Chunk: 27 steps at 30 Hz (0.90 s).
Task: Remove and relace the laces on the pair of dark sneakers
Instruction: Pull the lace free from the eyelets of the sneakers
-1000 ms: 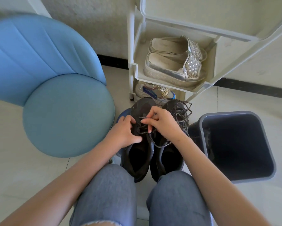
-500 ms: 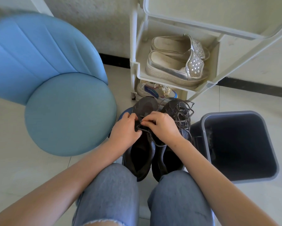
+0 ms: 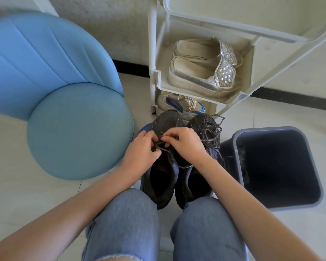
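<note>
The pair of dark, matte sneakers (image 3: 166, 119) stands on the tiled floor (image 3: 36, 185) between the knees (toes toward the plastic shoe rack (image 3: 233, 97)). Above one sneaker, the left hand (image 3: 141, 149) and right hand (image 3: 184, 142) each keep a tight grip, pinching its thin speckled woven lace (image 3: 177, 162).

Two dark, nearly black sneakers sit upright side by side on the floor (image 3: 45, 194), toes pointing away. The left sneaker (image 3: 164, 178) has a speckled grey lace (image 3: 170, 154) across its tongue, pinched by the left hand (image 3: 141, 150) and right hand (image 3: 185, 142). The right sneaker (image 3: 196, 183) has a loose lace tangle (image 3: 212, 133) on its toe. Can't really tell how many eyelets are threaded.
</note>
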Motion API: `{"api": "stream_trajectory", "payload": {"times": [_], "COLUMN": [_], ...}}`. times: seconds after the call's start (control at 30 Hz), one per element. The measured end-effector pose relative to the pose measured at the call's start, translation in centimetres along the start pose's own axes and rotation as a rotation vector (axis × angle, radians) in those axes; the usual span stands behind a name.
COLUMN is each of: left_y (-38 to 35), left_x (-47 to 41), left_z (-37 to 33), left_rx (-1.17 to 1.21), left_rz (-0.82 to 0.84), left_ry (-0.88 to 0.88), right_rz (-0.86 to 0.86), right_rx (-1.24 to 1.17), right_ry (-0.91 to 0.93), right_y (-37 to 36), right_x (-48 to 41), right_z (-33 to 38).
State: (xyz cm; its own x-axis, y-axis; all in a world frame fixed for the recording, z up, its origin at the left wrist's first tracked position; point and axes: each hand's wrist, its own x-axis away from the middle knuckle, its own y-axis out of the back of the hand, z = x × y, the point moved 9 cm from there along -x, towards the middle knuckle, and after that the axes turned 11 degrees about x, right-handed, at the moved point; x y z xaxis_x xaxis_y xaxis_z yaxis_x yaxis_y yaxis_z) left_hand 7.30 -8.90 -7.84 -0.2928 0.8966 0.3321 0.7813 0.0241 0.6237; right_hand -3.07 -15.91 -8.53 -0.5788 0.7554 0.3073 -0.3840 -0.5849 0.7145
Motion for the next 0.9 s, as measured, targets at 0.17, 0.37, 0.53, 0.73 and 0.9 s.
{"api": "stream_trajectory", "payload": {"times": [0.17, 0.37, 0.53, 0.73, 0.9], "left_y": [0.0, -0.4, -1.4, -1.1, -0.2], "left_x": [0.1, 0.2, 0.0, 0.0, 0.1], "left_z": [0.4, 1.1, 1.1, 1.2, 1.2], "left_rx": [0.032, 0.05, -0.006, 0.061, 0.096], "left_rz": [0.006, 0.056, 0.137, 0.11, 0.02], "left_ry": [0.014, 0.025, 0.03, 0.024, 0.052], "right_rz": [-0.044, 0.017, 0.08, -0.002, 0.075], "right_rx": [-0.148, -0.173, -0.003, 0.029, 0.066], "right_ry": [0.005, 0.006, -0.024, -0.003, -0.085], "right_y": [0.7, 1.0, -0.2, 0.4, -0.3], "right_x": [-0.1, 0.6, 0.5, -0.2, -0.6], "right_z": [0.2, 0.5, 0.1, 0.3, -0.7]}}
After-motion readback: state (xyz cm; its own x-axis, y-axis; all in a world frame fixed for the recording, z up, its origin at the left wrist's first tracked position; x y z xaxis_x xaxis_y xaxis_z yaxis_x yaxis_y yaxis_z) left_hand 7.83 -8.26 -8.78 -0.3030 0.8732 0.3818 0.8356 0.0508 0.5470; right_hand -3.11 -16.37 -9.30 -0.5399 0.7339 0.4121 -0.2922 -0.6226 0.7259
